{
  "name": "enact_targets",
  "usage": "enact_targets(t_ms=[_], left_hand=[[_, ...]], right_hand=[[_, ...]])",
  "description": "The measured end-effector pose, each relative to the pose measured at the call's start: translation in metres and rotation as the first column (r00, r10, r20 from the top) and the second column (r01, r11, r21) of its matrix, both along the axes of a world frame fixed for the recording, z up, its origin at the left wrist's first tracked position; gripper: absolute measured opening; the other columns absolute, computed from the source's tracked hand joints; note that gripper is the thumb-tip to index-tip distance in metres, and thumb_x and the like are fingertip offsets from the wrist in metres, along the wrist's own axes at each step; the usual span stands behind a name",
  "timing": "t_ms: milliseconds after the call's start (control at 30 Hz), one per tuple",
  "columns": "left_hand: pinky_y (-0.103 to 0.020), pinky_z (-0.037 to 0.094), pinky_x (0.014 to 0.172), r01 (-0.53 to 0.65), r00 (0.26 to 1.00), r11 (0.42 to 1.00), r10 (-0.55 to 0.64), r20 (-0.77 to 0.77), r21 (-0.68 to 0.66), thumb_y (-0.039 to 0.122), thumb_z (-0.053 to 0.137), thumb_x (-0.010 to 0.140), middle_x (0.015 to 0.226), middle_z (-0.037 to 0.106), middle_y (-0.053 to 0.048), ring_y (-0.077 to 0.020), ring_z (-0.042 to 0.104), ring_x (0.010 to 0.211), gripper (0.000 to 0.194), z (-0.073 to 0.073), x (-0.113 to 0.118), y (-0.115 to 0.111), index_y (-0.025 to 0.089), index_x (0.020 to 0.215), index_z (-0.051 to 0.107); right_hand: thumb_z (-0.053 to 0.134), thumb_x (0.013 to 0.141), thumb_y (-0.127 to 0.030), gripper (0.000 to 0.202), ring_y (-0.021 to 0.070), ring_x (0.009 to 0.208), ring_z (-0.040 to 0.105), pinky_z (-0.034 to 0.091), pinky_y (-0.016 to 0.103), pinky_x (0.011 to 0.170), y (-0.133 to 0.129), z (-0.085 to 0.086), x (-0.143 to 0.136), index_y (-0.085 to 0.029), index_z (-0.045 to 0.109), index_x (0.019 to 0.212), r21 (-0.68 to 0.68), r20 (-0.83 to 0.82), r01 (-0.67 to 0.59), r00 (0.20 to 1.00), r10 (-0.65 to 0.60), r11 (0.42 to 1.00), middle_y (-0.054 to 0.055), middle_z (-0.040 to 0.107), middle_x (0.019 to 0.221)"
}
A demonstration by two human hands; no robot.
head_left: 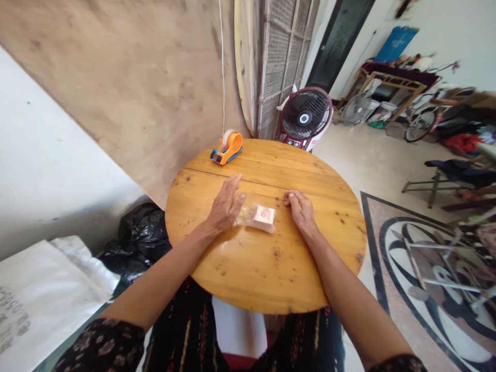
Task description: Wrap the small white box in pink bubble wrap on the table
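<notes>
On the round wooden table [251, 274] lies a small white box [265, 214] with a red round print, inside a clear plastic bag [260, 226]. Loose plastic with a yellowish look stretches from the box toward my left hand [226, 204]. That hand hovers at or rests by the box's left side, fingers stretched out and thumb apart, holding nothing visible. My right hand [299, 207] rests on the wood to the right of the box, apart from it, with the fingers curled in. Nothing shows in its grip.
An orange and blue tape dispenser [229, 148] with a roll of clear tape stands at the table's far left edge. Behind the table is a dark red fan [305, 118]. Black plastic bags [141, 235] and a white sack [50, 294] sit at the left.
</notes>
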State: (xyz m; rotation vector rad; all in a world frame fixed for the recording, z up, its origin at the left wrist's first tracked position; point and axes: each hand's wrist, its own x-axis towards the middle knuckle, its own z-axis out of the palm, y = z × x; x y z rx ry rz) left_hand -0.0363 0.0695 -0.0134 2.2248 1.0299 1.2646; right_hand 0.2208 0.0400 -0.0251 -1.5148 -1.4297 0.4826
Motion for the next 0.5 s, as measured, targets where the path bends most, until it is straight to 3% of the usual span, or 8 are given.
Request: enact_targets(t_ms=[233,367,500], left_hand=[[-0.040,0.043,0.102,-0.109,0.979,0.991,0.093,-0.180,-0.082,0.030,0.037,0.096,0.133,0.053,-0.015,-0.0225,0.055,0.113,0.049,-0.008,0.002,0.006,0.013,0.142,0.038],[-0.045,0.041,0.102,-0.144,0.933,0.986,0.107,-0.344,-0.085,0.024,0.039,0.092,0.125,0.061,-0.014,-0.0266,0.054,0.113,0.048,-0.014,0.002,0.011,0.011,0.138,0.043],[-0.044,0.041,0.099,-0.152,0.911,0.986,0.115,-0.395,-0.062,0.022,0.041,0.089,0.122,0.063,-0.013,-0.0275,0.055,0.109,0.049,-0.013,0.004,0.011,0.009,0.137,0.045]], right_hand=[[0.048,0.085,-0.046,0.031,0.0150,0.063,0.060,0.049,0.031,0.070,0.006,-0.007,-0.003,-0.018,0.063,0.087,0.050,-0.219,0.047,0.975,-0.035,0.998,0.003,0.067,0.081],[0.049,0.083,-0.047,0.031,0.0148,0.061,0.059,0.048,0.030,0.068,0.007,-0.008,-0.003,-0.019,0.062,0.083,0.049,-0.241,0.055,0.970,-0.042,0.997,0.003,0.067,0.080],[0.051,0.082,-0.046,0.030,0.0153,0.061,0.060,0.048,0.031,0.069,0.009,-0.010,-0.002,-0.019,0.062,0.083,0.041,-0.232,0.068,0.971,-0.056,0.997,0.002,0.067,0.079]])
